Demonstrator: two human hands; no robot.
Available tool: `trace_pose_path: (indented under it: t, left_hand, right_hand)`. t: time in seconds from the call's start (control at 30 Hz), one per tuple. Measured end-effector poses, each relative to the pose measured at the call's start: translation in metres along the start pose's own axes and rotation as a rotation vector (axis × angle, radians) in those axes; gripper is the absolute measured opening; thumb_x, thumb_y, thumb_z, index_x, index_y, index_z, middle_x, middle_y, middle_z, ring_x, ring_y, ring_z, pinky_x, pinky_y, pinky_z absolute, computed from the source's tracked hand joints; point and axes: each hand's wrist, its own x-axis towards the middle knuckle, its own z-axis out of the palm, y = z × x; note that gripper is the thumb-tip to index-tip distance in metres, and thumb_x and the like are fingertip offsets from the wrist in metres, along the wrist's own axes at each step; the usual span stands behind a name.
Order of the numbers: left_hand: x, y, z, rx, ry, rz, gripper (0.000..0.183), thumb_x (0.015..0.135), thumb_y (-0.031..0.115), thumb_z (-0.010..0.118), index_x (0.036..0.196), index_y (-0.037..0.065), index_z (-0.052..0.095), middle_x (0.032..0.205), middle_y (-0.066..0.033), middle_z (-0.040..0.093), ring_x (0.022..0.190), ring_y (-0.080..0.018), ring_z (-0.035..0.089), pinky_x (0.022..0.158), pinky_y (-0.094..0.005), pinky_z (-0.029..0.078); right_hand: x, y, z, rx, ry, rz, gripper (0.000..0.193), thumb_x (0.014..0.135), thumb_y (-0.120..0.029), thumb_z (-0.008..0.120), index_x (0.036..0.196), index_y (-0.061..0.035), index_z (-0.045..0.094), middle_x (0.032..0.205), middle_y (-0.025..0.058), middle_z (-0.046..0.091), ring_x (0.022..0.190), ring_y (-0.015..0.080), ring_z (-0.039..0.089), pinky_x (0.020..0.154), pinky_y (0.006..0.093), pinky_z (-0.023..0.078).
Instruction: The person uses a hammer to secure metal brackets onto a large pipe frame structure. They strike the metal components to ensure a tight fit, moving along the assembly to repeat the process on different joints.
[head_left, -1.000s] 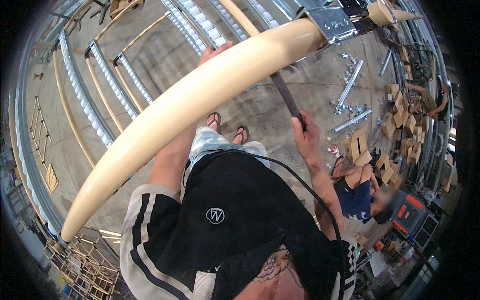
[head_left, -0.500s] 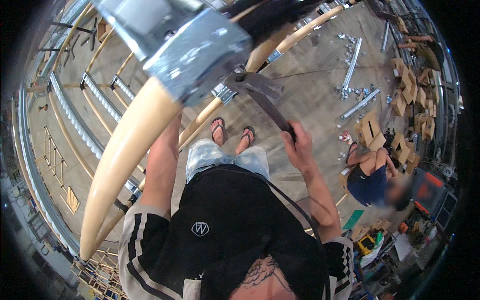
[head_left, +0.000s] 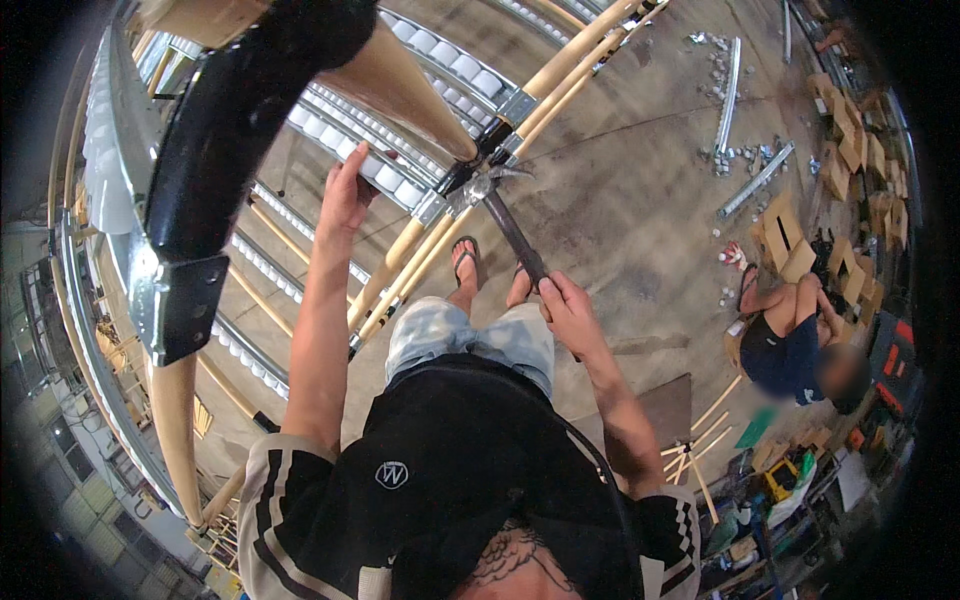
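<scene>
My right hand [head_left: 573, 312] is closed around the dark handle of a claw hammer [head_left: 515, 232]. The hammer's metal head meets, or overlaps in view, the joint where a roller track [head_left: 398, 185] ends in a metal bracket [head_left: 430, 207] against a beige pipe [head_left: 405, 252]. My left hand [head_left: 348, 195] grips the near edge of that track, which carries a row of white rollers; part of its fingers is hidden. Close to the camera, a black pipe joint [head_left: 235, 150] and beige pipes of the rack block the upper left.
More roller tracks [head_left: 250, 358] lie to the left. At right, a person [head_left: 790, 330] sits low beside open cardboard boxes [head_left: 783, 235]. Loose metal rails [head_left: 728, 100] and small metal parts are scattered on the concrete floor [head_left: 630, 230]. Tools and packages crowd the lower right.
My view has shifted, showing the roller track and my left hand on it, previously hidden behind a pipe. The hammer has moved left and down, its head now at the track's end joint.
</scene>
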Motion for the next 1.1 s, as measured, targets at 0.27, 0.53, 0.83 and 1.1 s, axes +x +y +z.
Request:
trace_pose_path:
  t: [0.27, 0.53, 0.83, 1.1]
  left_hand:
    - [0.001, -0.002, 0.004, -0.018, 0.022, -0.031, 0.044, 0.097, 0.03, 0.06, 0.127, -0.001, 0.053, 0.112, -0.0162, 0.068, 0.101, -0.0255, 0.068, 0.088, -0.0404, 0.057]
    - [-0.003, 0.003, 0.008, 0.002, 0.074, -0.006, 0.047, 0.095, 0.031, 0.064, 0.123, -0.006, 0.053, 0.105, -0.0183, 0.069, 0.093, -0.0253, 0.07, 0.081, -0.0409, 0.06]
    - [-0.002, 0.003, 0.006, 0.055, 0.087, -0.031, 0.045, 0.094, 0.036, 0.065, 0.115, -0.003, 0.059, 0.101, -0.0144, 0.07, 0.088, -0.0233, 0.071, 0.079, -0.0387, 0.06]
    - [-0.008, 0.016, 0.016, 0.197, 0.105, -0.083, 0.053, 0.092, 0.041, 0.066, 0.115, -0.006, 0.058, 0.1, -0.014, 0.07, 0.086, -0.0214, 0.071, 0.075, -0.0353, 0.061]
  right_hand:
    - [-0.003, 0.004, -0.005, 0.142, 0.014, 0.117, 0.029, 0.102, -0.028, 0.05, 0.117, -0.0036, 0.058, 0.067, -0.0045, 0.048, 0.054, 0.0029, 0.04, 0.049, 0.0228, 0.034]
    - [-0.003, -0.003, -0.003, 0.12, -0.017, 0.083, 0.028, 0.102, -0.027, 0.049, 0.112, -0.0031, 0.059, 0.064, -0.0048, 0.047, 0.055, 0.0041, 0.041, 0.05, 0.0236, 0.034]
    - [-0.004, -0.004, -0.003, 0.063, 0.026, 0.109, 0.027, 0.103, -0.027, 0.048, 0.105, -0.0034, 0.061, 0.059, -0.0063, 0.042, 0.052, 0.0048, 0.039, 0.049, 0.0246, 0.033]
    - [-0.015, -0.001, 0.004, 0.066, 0.115, 0.074, 0.024, 0.101, -0.027, 0.051, 0.098, -0.0043, 0.061, 0.06, 0.0009, 0.048, 0.054, 0.0085, 0.045, 0.051, 0.0293, 0.037]
